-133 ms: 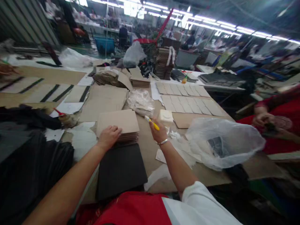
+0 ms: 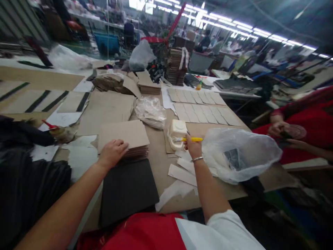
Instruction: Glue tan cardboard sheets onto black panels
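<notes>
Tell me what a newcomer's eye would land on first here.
Probably the yellow-handled tool in the right hand, near a cream container. Then the left hand, resting on a stack of tan boards, and the big translucent plastic bag farther right.

No legible txt, label, brand, no. or sign. Only unreadable marks, placed rel. to the card stack (image 2: 123,133): nearer the wearer than the stack, a faint mark (image 2: 102,239) on the wearer's red garment (image 2: 145,232), too small & blurred to read. Well R of the stack, a round pale mark (image 2: 298,132) at a co-worker's red clothing (image 2: 291,156), wording, if any, illegible.
</notes>
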Demonstrator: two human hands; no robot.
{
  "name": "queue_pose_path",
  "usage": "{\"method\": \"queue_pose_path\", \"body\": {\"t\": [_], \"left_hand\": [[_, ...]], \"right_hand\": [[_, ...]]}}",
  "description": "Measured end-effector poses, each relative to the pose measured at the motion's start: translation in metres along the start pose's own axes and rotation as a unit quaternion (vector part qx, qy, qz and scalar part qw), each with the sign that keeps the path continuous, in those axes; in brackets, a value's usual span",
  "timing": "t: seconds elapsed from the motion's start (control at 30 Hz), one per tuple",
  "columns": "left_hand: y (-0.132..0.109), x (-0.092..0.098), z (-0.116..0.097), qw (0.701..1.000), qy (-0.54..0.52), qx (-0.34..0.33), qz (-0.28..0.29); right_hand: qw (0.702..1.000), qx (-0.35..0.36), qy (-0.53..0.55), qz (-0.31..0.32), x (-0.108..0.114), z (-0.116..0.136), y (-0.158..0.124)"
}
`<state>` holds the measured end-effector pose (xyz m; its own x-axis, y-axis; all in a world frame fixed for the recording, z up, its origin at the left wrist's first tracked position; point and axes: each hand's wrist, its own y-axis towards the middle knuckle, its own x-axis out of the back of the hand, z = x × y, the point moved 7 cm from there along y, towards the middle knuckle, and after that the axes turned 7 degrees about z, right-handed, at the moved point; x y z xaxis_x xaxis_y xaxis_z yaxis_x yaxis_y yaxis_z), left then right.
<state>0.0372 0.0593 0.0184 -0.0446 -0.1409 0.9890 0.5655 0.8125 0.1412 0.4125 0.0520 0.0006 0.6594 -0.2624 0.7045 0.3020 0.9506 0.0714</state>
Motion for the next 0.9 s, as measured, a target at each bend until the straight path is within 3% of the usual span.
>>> {"method": "queue_pose_path", "body": {"t": [0.1, 0.27, 0.4, 0.57, 0.73, 0.8, 0.9], "left_hand": [[0.003, -0.003, 0.000, 1.000, -0.002, -0.004, 0.002], [0.003, -0.007, 0.001, 1.000, -0.016, 0.009, -0.017], [0.001, -0.007, 0.002, 1.000, -0.023, 0.015, -0.012], [0.001, -0.005, 0.000, 0.999, -0.024, 0.020, -0.015], [0.000, -0.004, -0.001, 0.999, -0.026, 0.016, -0.014], [0.000, -0.004, -0.002, 1.000, -0.024, 0.015, -0.014], [0.000, -0.003, -0.003, 1.000, -0.016, 0.022, -0.003]], "right_hand": [[0.998, -0.048, -0.027, 0.003, 0.012, -0.035, 0.008], [0.994, -0.048, -0.083, 0.046, -0.016, -0.045, 0.023], [0.988, 0.018, -0.106, 0.115, -0.021, -0.035, 0.028], [0.964, 0.116, -0.111, 0.213, -0.001, -0.027, 0.017], [0.947, 0.179, -0.109, 0.244, 0.013, -0.025, 0.007], [0.967, 0.129, -0.066, 0.212, 0.016, -0.031, 0.012], [0.992, -0.007, 0.014, 0.123, 0.013, -0.046, 0.019]]}}
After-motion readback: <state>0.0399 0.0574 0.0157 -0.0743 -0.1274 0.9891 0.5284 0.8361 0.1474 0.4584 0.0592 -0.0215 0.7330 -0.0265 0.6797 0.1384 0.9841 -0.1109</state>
